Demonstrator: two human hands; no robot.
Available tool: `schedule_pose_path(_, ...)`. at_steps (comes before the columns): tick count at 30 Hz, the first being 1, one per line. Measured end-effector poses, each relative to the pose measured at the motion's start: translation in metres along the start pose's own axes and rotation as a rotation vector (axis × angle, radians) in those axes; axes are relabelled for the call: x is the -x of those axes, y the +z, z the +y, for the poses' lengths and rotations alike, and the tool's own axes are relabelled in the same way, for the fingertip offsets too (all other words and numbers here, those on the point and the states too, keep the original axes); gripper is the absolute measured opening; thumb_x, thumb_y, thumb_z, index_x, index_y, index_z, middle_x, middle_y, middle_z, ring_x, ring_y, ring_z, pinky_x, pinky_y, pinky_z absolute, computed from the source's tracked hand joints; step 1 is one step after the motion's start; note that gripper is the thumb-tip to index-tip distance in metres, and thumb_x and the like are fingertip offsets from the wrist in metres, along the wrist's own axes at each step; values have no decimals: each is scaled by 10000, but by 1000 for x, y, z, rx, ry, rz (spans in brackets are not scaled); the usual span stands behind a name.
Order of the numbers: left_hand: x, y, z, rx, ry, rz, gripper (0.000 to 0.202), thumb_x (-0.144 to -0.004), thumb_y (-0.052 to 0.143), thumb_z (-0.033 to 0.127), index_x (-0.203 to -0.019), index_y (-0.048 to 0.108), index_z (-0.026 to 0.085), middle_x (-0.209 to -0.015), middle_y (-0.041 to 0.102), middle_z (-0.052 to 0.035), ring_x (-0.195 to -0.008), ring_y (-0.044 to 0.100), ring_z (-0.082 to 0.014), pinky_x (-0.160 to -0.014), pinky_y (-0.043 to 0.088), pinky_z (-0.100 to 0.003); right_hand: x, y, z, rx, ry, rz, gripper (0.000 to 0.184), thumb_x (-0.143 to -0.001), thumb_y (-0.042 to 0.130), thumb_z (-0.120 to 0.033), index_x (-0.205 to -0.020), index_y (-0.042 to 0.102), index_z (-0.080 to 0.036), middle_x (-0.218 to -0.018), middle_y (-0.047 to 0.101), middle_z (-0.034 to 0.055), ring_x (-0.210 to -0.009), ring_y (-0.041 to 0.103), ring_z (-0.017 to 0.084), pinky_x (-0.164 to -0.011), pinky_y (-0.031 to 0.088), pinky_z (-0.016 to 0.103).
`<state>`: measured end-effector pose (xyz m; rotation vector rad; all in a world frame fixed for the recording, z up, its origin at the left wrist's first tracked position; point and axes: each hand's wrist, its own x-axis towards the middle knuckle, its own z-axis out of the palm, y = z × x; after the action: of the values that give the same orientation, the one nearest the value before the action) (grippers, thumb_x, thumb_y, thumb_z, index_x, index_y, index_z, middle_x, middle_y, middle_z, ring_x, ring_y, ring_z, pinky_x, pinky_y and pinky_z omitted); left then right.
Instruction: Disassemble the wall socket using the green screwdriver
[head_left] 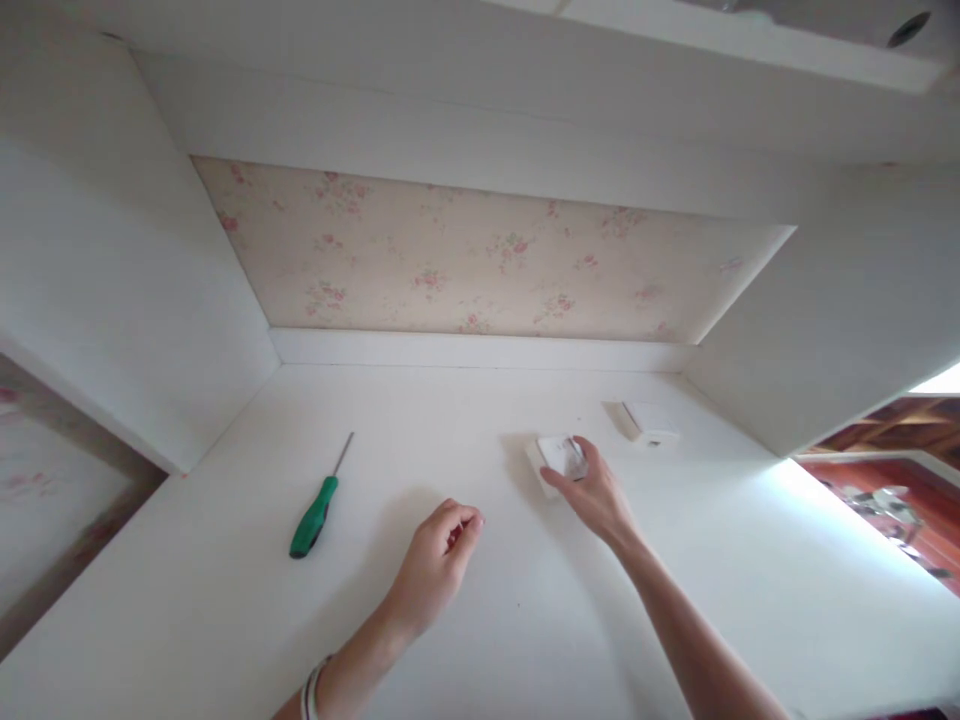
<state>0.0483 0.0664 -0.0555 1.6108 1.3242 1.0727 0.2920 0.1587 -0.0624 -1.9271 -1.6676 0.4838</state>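
My right hand [595,492] reaches forward over the white desk [465,620] and grips a small white square part [559,455] with metal showing in it, thumb on its near edge and fingers curled over its right side. My left hand [439,560] hovers above the desk near the middle with its fingers curled loosely inward; whether it holds anything is hidden. A screwdriver [315,515] with a green handle lies on the desk to the left of my left hand, its shaft pointing away from me. Bracelets circle my left wrist.
A second white plate-like piece [646,425] lies just beyond and right of my right hand, near the right side panel. The desk sits in a white alcove with floral wallpaper [480,260] at the back. A red floor shows past the right edge.
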Motion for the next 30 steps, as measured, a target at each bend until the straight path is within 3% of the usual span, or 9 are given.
schedule_pose_path(5,8,-9,-19,-35,3,45,266,-906,474,310,-1096,619,193,-1054,612,-79,-862,600,-163,-737,497,-268,28,54,-57,-107,-122,-38,746,-671,639,-537,-1306,414,-218,-1248,546,100,-1121,513,279,-923,419,411)
schedule_pose_path(9,5,-10,-35,-95,27,69,381,-861,529,262,-1235,560,201,-1239,564,-104,-1049,581,-217,-867,508,-339,42,72,-81,-151,-148,-36,719,-697,623,-548,-1288,442,-180,-1244,551,123,-1151,483,296,-965,393,430)
schedule_pose_path(14,0,-11,-42,-51,25,45,502,-819,568,212,-1317,503,231,-1337,515,-91,-1155,542,-243,-895,524,-357,52,73,-72,-244,-162,-130,633,-821,485,-571,-1311,437,-173,-1245,571,129,-1151,508,280,-960,402,427)
schedule_pose_path(19,-5,-17,-45,-48,32,54,536,-804,604,204,-1325,487,255,-1342,512,-73,-1125,564,-225,-870,539,-325,53,72,-52,-280,-238,-230,576,-858,467,-524,-1332,456,-199,-1259,583,107,-1110,557,251,-940,426,400)
schedule_pose_path(23,-5,-18,-54,-84,44,73,544,-806,621,221,-1329,474,233,-1349,496,-90,-1045,604,-210,-832,553,-314,54,74,-53,-287,-300,-227,546,-854,496,-465,-1341,461,-221,-1294,564,92,-1100,567,249,-924,436,397)
schedule_pose_path(27,-6,-17,-55,-94,63,67,515,-824,604,220,-1321,470,235,-1311,513,-84,-1017,610,-193,-819,556,-297,53,73,-56,-307,-215,-211,506,-807,563,-452,-1261,526,-232,-1146,654,72,-1024,605,246,-868,460,394)
schedule_pose_path(30,-7,-18,-54,-108,70,87,486,-833,597,239,-1305,481,228,-1260,534,-86,-953,625,-180,-801,560,-298,51,75,-56,-430,-178,-176,407,-753,623,-428,-1114,592,-243,-1149,654,55,-999,615,231,-863,460,389)
